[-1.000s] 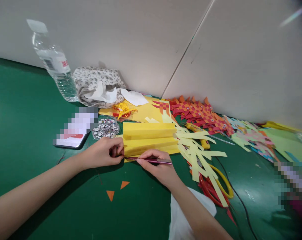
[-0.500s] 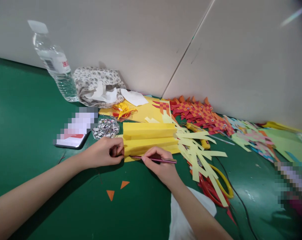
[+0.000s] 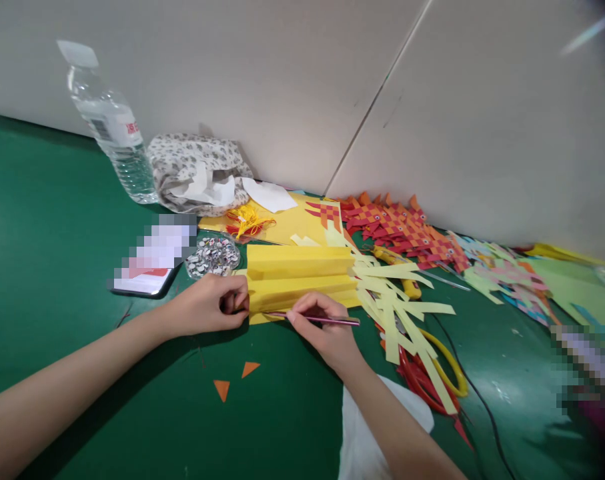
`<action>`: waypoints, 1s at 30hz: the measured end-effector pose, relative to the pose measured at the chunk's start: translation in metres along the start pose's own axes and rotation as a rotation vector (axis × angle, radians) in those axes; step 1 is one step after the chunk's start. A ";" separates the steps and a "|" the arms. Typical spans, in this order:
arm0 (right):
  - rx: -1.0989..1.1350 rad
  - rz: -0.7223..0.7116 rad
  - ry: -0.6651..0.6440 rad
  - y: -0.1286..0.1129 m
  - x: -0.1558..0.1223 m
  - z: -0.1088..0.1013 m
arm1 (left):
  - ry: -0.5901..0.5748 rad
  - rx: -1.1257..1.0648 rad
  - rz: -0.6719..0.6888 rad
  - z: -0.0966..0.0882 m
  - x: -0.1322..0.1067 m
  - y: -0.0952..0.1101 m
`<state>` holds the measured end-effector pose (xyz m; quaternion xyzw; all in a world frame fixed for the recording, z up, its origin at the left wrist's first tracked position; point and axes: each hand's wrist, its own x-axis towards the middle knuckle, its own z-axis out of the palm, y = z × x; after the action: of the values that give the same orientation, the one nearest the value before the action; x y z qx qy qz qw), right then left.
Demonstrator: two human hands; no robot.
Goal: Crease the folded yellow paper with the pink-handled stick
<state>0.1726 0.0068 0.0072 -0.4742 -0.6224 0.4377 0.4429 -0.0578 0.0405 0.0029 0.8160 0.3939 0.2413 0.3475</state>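
A creased sheet of yellow paper [image 3: 302, 270] lies in front of me on the green table. My left hand [image 3: 225, 303] is closed at its lower left corner, fingers pinching the edge. In my right hand [image 3: 325, 327] is a thin purple pen-like stick [image 3: 339, 321], held like a pen. Its tip rests on the lower strip of the sheet, along a fold; the tip's kind is too small to tell. Pale yellow paper strips [image 3: 402, 300] fan out at the sheet's right end. Two small orange paper triangles [image 3: 222, 390] lie nearer me.
A water bottle [image 3: 109, 127], a phone [image 3: 155, 257], a bag of googly eyes [image 3: 212, 257] and a patterned cloth pouch [image 3: 197, 157] stand or lie at left. Woven red-orange paper fish [image 3: 397, 227] are piled by the wall. Red-handled scissors [image 3: 415, 377] and a black cable [image 3: 475, 387] are at right.
My right hand has slid the purple stick slightly to the right along the sheet's lower strip. My left hand stays at the corner.
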 end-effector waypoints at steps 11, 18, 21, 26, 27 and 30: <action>-0.168 -0.001 -0.110 -0.004 0.000 0.001 | -0.004 -0.009 -0.001 -0.001 -0.001 0.000; -0.156 0.005 -0.099 -0.003 -0.001 0.002 | -0.003 -0.006 0.004 0.000 -0.001 -0.001; -0.166 0.006 -0.112 -0.004 -0.001 0.002 | -0.005 -0.012 0.001 0.000 -0.002 -0.001; -0.152 0.019 -0.139 -0.004 -0.002 0.000 | 0.002 -0.024 -0.005 0.000 -0.001 0.000; -0.145 0.017 -0.147 -0.004 -0.002 -0.001 | 0.002 -0.026 -0.006 0.000 -0.001 0.000; -0.116 -0.014 -0.182 -0.004 -0.004 -0.002 | -0.003 -0.027 -0.005 0.000 0.000 0.000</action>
<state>0.1746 0.0029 0.0110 -0.4529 -0.6876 0.4390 0.3596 -0.0574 0.0404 0.0027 0.8106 0.3921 0.2444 0.3597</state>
